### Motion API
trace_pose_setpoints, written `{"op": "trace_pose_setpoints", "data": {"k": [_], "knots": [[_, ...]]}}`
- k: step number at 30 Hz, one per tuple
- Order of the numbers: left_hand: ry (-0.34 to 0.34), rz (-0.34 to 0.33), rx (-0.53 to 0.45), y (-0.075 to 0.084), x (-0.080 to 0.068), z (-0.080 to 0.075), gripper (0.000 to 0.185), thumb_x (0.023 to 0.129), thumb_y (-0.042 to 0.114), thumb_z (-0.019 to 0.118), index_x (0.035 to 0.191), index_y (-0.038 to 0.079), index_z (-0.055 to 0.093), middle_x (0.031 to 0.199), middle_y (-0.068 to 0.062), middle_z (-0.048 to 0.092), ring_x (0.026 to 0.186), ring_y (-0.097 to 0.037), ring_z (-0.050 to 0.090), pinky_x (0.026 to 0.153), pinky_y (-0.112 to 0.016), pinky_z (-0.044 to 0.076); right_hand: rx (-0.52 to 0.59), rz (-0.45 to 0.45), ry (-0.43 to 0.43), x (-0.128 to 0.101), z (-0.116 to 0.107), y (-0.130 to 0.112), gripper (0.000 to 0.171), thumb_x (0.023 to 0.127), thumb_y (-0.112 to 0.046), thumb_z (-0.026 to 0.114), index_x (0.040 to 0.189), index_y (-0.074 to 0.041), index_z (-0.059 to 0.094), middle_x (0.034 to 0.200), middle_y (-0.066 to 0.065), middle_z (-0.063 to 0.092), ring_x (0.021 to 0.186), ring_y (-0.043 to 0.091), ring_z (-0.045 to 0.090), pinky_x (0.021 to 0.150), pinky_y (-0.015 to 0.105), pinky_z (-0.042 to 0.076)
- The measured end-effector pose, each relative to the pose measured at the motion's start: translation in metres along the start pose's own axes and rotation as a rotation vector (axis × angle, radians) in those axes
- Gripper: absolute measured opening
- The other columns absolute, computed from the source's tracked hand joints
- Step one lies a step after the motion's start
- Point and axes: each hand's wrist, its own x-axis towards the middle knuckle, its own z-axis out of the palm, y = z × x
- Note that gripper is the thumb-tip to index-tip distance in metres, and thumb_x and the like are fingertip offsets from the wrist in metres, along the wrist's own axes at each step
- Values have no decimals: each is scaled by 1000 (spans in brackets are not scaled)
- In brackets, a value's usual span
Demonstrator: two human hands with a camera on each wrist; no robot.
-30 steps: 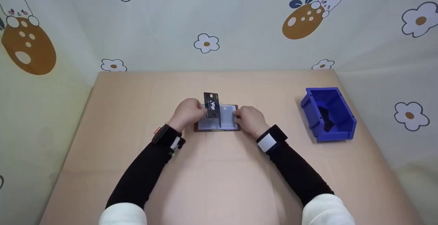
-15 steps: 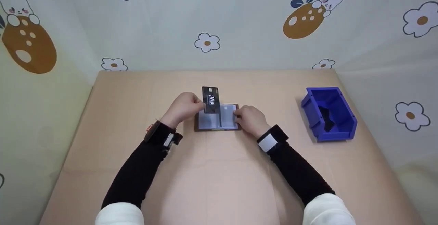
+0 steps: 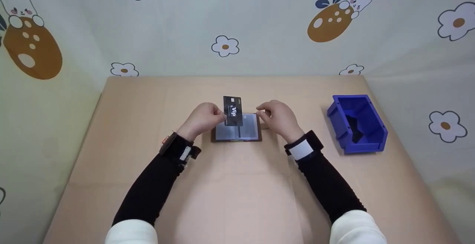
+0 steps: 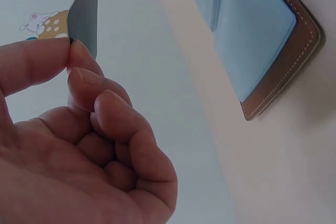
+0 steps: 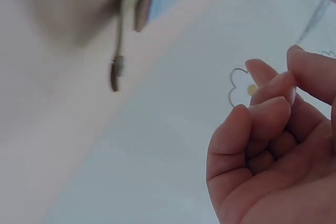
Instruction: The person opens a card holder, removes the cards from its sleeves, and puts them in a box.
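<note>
My left hand (image 3: 201, 119) pinches the edge of a black card (image 3: 233, 111) lettered "Vip" between thumb and forefinger. The card stands upright above an unfolded brown card holder (image 3: 250, 128) with clear plastic sleeves. In the left wrist view the card (image 4: 85, 20) shows almost edge-on at the fingertips, apart from the stitched card holder (image 4: 257, 35). My right hand (image 3: 279, 119) is raised at the holder's right side with nothing in it. Its thumb and forefinger are parted and the other fingers loosely curled. The holder's snap strap (image 5: 120, 40) sticks out below in the right wrist view.
A blue plastic bin (image 3: 365, 147) stands on the right of the table (image 3: 237, 199), with a flat black item (image 3: 355, 129) inside. A patterned cloth wall (image 3: 178, 32) rises behind the table and along both sides.
My left hand has lifted the card up from the holder and then shifted slightly right. My right hand has let go of the holder's right edge and risen off it.
</note>
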Motion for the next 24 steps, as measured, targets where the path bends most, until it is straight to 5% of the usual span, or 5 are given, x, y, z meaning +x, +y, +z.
{"op": "trace_pose_setpoints", "data": {"k": [16, 24], "knots": [[-20, 65, -15, 4, 1, 17, 38, 93, 16, 62, 59, 15, 44, 55, 6, 38, 50, -10, 37, 50, -25, 29, 35, -34, -74, -2, 5, -27, 23, 96, -24, 66, 100, -4, 75, 77, 3, 57, 70, 18, 50, 64, 32, 39], [4, 78, 9, 4, 2, 21, 37, 92, 16, 61, 60, 15, 43, 56, 5, 38, 51, -11, 38, 52, -26, 30, 25, 1, -45, -4, 4, -29, 22, 95, -23, 67, 99, -3, 75, 78, 5, 58, 71, 19, 51, 65, 33, 40]]}}
